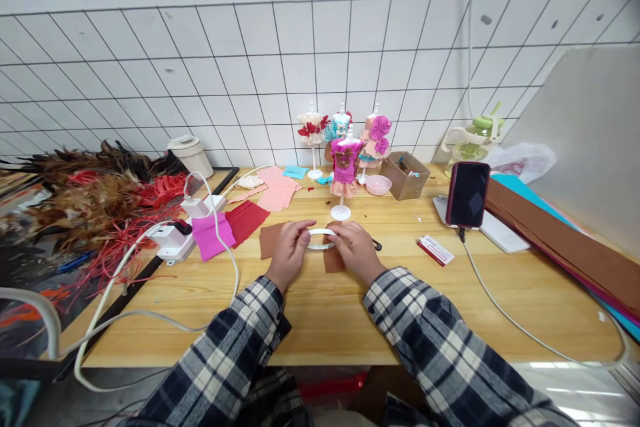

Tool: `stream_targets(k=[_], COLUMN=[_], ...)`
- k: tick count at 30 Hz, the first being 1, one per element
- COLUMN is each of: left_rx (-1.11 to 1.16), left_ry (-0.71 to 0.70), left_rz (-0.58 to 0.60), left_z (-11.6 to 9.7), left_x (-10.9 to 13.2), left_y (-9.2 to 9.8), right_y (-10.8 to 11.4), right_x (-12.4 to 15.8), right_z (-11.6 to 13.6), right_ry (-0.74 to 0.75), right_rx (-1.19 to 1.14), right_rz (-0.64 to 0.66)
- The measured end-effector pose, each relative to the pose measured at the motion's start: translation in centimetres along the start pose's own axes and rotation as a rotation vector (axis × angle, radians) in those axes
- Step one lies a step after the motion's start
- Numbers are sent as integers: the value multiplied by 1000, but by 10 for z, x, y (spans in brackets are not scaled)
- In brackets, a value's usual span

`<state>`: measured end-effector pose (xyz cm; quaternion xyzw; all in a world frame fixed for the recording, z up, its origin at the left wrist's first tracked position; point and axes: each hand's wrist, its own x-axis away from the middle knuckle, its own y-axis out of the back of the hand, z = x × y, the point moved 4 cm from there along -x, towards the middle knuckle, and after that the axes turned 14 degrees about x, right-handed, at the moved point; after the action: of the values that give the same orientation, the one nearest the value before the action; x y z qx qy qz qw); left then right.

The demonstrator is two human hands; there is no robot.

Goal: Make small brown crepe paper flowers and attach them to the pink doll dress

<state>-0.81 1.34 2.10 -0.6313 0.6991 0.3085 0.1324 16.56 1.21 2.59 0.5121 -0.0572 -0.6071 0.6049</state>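
Note:
Between both hands, low over the table, is a thin white ring that looks like a roll of tape (pixel 321 232). My left hand (pixel 290 250) pinches its left side with thumb and fingers. On the opposite side my right hand (pixel 357 252) grips the ring the same way. Brown paper pieces (pixel 269 241) lie beneath and beside the hands, partly covered. A dark-ended tool (pixel 377 245) pokes out behind my right hand; its kind is hidden. Just beyond the hands stands a small dress form (pixel 345 163) in a magenta top and pink skirt.
Three more dressed forms (pixel 313 130) stand behind, near a pink bowl (pixel 379 185) and a cardboard box (pixel 406 175). Left are magenta paper (pixel 213 236), power strips (pixel 175 243), cables and feathers (pixel 65 193). A phone (pixel 467 195), a bottle (pixel 473 140) and long brown sheets (pixel 565 233) are right.

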Motion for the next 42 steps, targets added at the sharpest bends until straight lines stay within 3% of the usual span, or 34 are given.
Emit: stream_targets(k=[3, 6, 11, 17, 27, 34, 42], left_rx=[159, 66, -335, -534, -592, -611, -625], left_ry=[84, 61, -117, -230, -254, -279, -268], left_rz=[99, 192, 181, 185, 166, 172, 136], left_z=[2, -2, -9, -21, -24, -28, -26], left_x=[1, -1, -4, -3, 0, 0, 2], left_y=[-6, -10, -8, -11, -15, -16, -17], right_y=[-2, -1, 0, -13, -17, -15, -16], right_x=[0, -1, 0, 4, 6, 5, 8], right_z=[-6, -12, -13, -13, -10, -11, -8], right_ry=[-54, -119, -190, -304, -361, -347, -383], right_rx=[-83, -112, -158, -249, -343, -274, -263], right_rz=[-53, -106, -163, -112, -95, -53, -123])
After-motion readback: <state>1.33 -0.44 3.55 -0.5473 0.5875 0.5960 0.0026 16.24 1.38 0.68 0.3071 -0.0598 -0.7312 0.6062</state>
